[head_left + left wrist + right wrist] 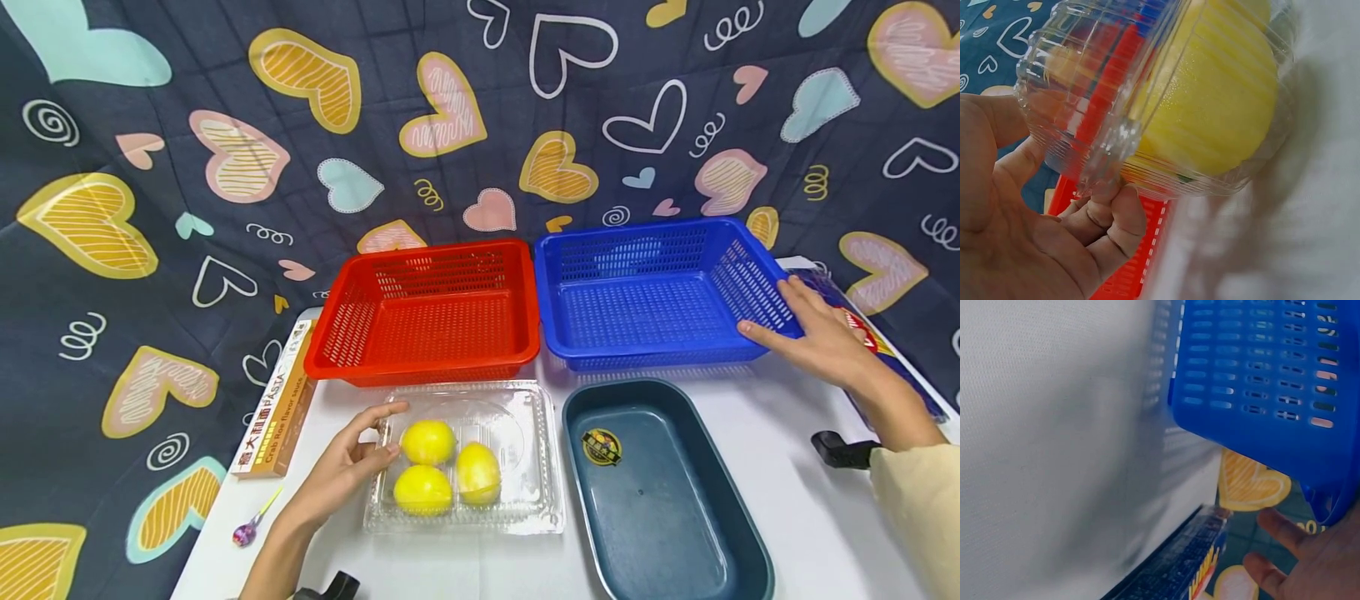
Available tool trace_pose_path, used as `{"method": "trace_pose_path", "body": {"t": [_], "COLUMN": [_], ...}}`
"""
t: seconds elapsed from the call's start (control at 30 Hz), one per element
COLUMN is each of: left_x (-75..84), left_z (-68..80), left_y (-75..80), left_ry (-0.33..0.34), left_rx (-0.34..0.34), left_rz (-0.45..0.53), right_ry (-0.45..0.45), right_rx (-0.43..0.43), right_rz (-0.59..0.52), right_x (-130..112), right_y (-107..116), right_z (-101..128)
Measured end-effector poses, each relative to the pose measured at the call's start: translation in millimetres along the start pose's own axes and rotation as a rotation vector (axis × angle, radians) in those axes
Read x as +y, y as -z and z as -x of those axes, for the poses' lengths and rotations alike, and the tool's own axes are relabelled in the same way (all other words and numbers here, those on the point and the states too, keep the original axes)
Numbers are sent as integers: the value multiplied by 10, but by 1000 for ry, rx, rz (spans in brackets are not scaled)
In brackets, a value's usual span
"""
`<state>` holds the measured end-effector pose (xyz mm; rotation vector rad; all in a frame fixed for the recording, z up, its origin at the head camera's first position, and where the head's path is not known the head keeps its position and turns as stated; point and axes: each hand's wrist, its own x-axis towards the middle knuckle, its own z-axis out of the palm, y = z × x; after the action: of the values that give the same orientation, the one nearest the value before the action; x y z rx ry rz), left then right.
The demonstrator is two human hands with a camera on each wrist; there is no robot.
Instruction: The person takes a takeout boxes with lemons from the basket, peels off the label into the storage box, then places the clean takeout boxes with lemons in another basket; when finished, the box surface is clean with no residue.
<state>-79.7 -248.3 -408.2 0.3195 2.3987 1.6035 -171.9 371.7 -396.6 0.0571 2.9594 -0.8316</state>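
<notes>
My left hand [341, 467] grips the left edge of a clear plastic clamshell box [517, 500], its curled fingers at the rim in the left wrist view. Three yellow, lemon-like fruits [478, 473] lie inside, and one fills much of the left wrist view [1216, 106]. At the right end of a blue plastic basket [637, 308] is my right hand [825, 337], thumb over the rim and fingers extended. The right wrist view shows two spread fingers [1282, 531] just below the basket's rim. The basket stands at the table's back.
A red basket [420, 372] stands left of the blue one. In front is a dark teal tray [652, 500]. A pasta box [281, 408] and a lollipop [246, 533] lie at left; a dark blue package [892, 358] lies at right. Heart-patterned cloth [480, 100] hangs behind.
</notes>
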Motion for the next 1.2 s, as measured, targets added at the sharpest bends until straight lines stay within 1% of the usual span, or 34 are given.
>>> {"method": "trace_pose_path", "body": {"t": [0.27, 0.53, 0.8, 0.97, 1.1, 1.2], "left_x": [64, 152, 337, 459, 565, 645], "left_z": [-11, 0, -9, -47, -109, -170], "left_y": [9, 15, 17, 42, 63, 77], "left_ry": [-29, -84, -67, -90, -112, -141], "left_rx": [-9, -11, 11, 18, 26, 28], "left_rz": [-8, -9, -18, -24, -40, -50], "right_ry": [-6, -5, 4, 15, 15, 10], "right_rx": [-8, -7, 2, 14, 11, 4], "right_rz": [-16, -18, -30, -31, -37, -32], "right_x": [29, 17, 30, 24, 24, 23], "right_y": [12, 17, 7, -2, -14, -11], "right_z": [-22, -2, -6, -17, -10, -10]}}
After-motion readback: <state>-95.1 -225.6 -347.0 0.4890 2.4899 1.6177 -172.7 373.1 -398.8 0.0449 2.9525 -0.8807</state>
